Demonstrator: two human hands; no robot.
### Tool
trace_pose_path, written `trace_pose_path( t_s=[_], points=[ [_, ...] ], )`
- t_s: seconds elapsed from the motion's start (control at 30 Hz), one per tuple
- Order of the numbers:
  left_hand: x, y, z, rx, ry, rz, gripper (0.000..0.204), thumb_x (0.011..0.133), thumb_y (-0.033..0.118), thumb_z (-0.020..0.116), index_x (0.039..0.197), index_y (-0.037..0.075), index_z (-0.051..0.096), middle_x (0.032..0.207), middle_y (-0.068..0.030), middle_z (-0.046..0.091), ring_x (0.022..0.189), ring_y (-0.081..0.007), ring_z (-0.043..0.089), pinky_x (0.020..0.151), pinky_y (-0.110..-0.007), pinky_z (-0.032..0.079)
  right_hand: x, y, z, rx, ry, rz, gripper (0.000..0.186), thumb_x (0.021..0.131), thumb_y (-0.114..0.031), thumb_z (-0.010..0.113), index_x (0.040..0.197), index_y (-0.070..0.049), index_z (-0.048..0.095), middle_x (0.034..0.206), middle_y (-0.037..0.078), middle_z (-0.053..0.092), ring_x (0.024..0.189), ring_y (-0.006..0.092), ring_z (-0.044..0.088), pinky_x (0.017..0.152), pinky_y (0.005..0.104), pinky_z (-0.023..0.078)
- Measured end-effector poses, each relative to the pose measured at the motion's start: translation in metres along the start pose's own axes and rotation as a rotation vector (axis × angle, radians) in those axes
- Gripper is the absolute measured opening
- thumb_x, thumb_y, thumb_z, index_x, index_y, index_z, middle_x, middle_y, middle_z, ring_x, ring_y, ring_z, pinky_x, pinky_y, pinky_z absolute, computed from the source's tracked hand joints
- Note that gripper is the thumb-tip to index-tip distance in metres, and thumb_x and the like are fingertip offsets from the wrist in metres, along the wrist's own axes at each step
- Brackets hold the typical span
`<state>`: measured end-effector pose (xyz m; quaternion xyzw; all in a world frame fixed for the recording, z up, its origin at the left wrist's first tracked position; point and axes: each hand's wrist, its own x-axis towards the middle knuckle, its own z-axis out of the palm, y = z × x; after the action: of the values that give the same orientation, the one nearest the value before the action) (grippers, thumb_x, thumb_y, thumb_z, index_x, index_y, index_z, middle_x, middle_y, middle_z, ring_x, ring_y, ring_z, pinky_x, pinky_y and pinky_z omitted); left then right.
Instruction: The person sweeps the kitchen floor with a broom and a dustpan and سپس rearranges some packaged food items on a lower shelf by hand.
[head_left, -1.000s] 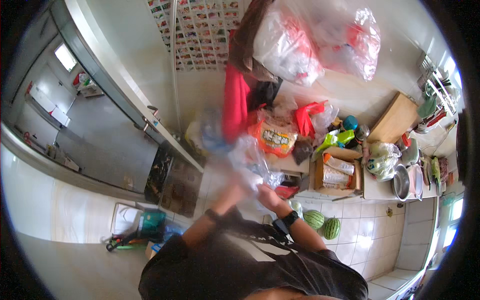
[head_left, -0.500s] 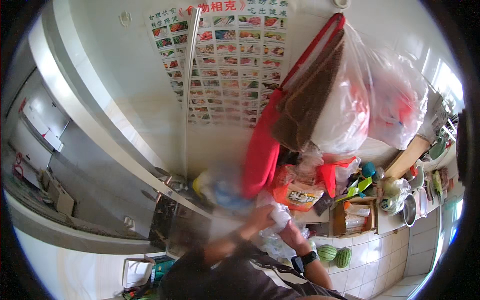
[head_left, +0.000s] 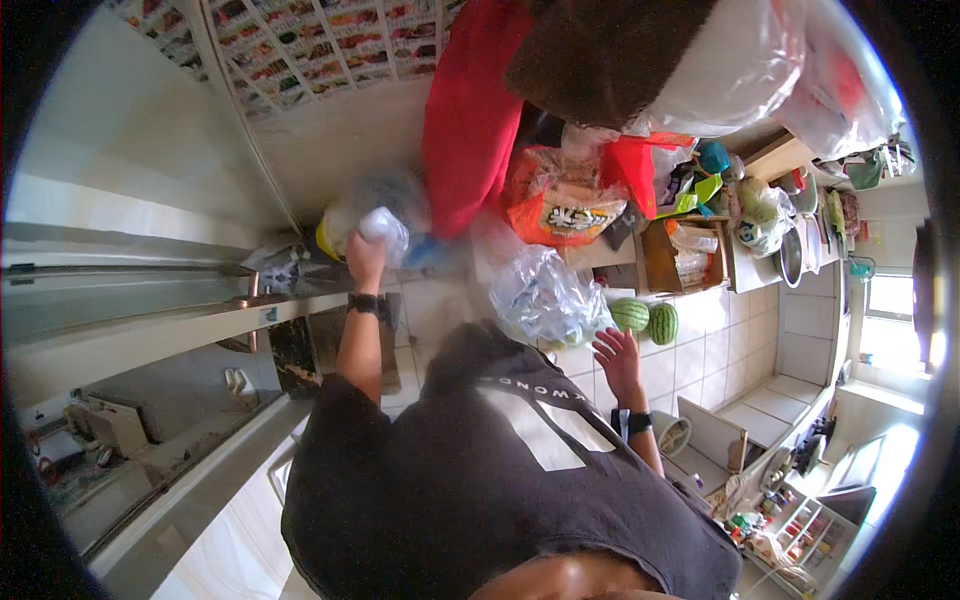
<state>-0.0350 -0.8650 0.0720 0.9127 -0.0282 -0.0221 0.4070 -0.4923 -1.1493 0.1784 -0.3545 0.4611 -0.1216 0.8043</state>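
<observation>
My left hand (head_left: 366,262) reaches forward to the left, closed around a crumpled white bundle (head_left: 384,226) that looks like thin plastic. Just beyond it stands a blurred, pale, bag-like container (head_left: 340,222) with a yellow edge and blue parts beside it. My right hand (head_left: 618,360) is out to the right, holding nothing, with its fingers spread. Nearest to that hand are two striped watermelons (head_left: 630,315) on the tiled floor and a large clear plastic bag (head_left: 548,295) with contents I cannot make out.
Hanging bags (head_left: 735,75) and a red cloth (head_left: 468,130) crowd the front. Behind the clear bag sits an orange-and-clear food package (head_left: 565,205). A cardboard box (head_left: 655,255) stands by the counter, with a metal basin (head_left: 791,255) further right. A door edge (head_left: 200,345) runs along my left.
My hands have parted: the left carried the white bundle leftward to the pale container, and the right let go and opened on the right. My view has tilted downward.
</observation>
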Motion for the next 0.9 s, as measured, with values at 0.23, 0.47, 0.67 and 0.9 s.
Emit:
trace_pose_path(
  t_s=[0.23, 0.47, 0.67, 0.9],
  points=[
    [0.023, 0.015, 0.063, 0.072, 0.050, 0.079, 0.033, 0.075, 0.019, 0.066, 0.099, 0.002, 0.050, 0.096, -0.0175, 0.056, 0.083, -0.0375, 0.057, 0.072, -0.045, 0.045, -0.066, 0.029, -0.040, 0.192, 0.269, 0.147, 0.040, 0.092, -0.045, 0.046, 0.105, -0.009, 0.055, 0.108, 0.012, 0.061, 0.095, 0.0249, 0.058, 0.079, 0.0362, 0.048],
    [0.049, 0.050, 0.106, 0.292, -0.318, 0.610, 0.059, 0.080, 0.027, 0.057, 0.134, 0.008, 0.039, 0.141, -0.0187, 0.031, 0.104, -0.0372, 0.056, 0.078, -0.045, 0.050, -0.084, 0.024, -0.030, 0.124, 0.333, 0.103, 0.039, 0.094, -0.043, 0.042, 0.104, -0.008, 0.055, 0.103, 0.011, 0.063, 0.093, 0.0240, 0.060, 0.078, 0.0345, 0.048],
    [0.091, -0.008, 0.151, 0.388, -0.554, 0.355, 0.066, 0.082, 0.033, 0.054, 0.139, 0.009, 0.030, 0.143, -0.0185, 0.025, 0.105, -0.0374, 0.055, 0.074, -0.046, 0.052, -0.111, 0.038, -0.034, -0.059, 0.333, 0.217, 0.044, 0.094, -0.048, 0.039, 0.111, -0.009, 0.051, 0.109, 0.010, 0.058, 0.095, 0.0242, 0.057, 0.080, 0.0341, 0.046],
    [0.115, -0.024, 0.215, 0.507, -0.447, 0.221, 0.065, 0.080, 0.032, 0.057, 0.136, 0.008, 0.034, 0.134, -0.0199, 0.035, 0.105, -0.0381, 0.056, 0.077, -0.046, 0.050, -0.152, 0.044, -0.049, 0.106, 0.445, 0.385, 0.044, 0.094, -0.047, 0.040, 0.109, -0.008, 0.053, 0.106, 0.014, 0.062, 0.092, 0.0296, 0.061, 0.078, 0.0387, 0.050]
  ],
)
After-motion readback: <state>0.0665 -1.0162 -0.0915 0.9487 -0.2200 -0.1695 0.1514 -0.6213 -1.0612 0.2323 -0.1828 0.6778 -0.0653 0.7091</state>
